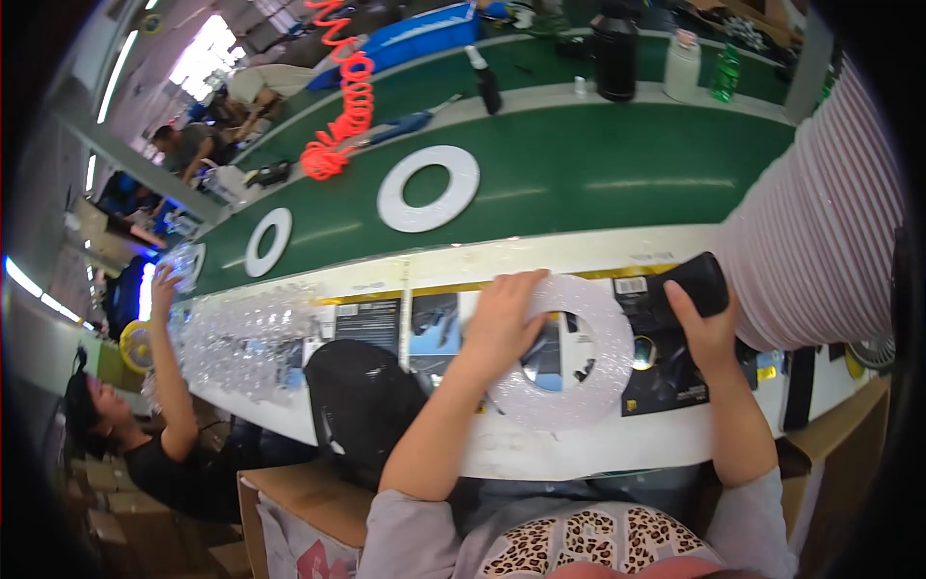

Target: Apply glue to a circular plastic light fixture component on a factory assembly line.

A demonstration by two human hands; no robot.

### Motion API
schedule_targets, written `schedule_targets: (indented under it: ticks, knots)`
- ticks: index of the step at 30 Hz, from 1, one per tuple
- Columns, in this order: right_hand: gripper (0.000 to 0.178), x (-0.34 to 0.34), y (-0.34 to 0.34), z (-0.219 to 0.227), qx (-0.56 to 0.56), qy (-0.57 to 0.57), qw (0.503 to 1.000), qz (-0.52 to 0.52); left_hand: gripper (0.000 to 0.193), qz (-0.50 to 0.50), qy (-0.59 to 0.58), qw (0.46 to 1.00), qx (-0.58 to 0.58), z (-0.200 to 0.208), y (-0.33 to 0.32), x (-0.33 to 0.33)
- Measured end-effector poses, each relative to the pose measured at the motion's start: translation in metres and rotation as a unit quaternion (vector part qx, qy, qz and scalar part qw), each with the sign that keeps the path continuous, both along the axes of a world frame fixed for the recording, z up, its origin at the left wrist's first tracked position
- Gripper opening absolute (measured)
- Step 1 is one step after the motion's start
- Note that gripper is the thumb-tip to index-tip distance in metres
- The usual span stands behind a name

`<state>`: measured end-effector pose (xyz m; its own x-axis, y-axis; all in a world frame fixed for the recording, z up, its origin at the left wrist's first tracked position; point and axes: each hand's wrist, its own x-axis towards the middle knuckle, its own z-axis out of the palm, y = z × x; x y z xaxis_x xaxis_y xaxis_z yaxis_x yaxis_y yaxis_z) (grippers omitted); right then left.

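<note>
My left hand (503, 326) grips the upper left of a glossy white flat ring (588, 400), its fingers along the outer edge and its thumb near the hole. The ring lies over flat printed black-and-blue packaging (666, 372) on the white table, and the print shows through its hole. To the right, my right hand (712, 328) is closed round a rounded black object (702, 282) whose kind I cannot make out. Just beyond that hand leans a tall stack of white rings (810, 222).
White rings (427, 189) lie spaced along the green conveyor belt (598, 183). Clear bubbly plastic (241, 338) and a black rounded item (362, 405) are on my left. A co-worker's arm (169, 376) reaches over the belt. Bottles (615, 58) and an orange coiled hose (352, 96) stand beyond.
</note>
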<state>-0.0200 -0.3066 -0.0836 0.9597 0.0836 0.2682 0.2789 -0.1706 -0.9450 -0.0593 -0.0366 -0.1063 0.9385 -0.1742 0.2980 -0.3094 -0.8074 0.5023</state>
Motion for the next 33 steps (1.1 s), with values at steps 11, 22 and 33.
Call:
schedule_targets:
  ticks: [11, 22, 33]
  knots:
    - [0.018, -0.004, 0.006, 0.008, 0.021, 0.011, 1.000, 0.011, 0.053, 0.018, -0.008, 1.000, 0.006, -0.004, 0.006, 0.000]
    - [0.013, -0.011, 0.006, 0.009, 0.002, 0.023, 0.995, 0.093, 0.050, 0.014, 0.005, 1.000, 0.014, -0.001, -0.007, 0.006]
    - [0.016, -0.012, 0.009, 0.007, 0.019, 0.025, 0.994, 0.109, 0.050, 0.022, -0.001, 1.000, 0.015, -0.001, -0.008, 0.005]
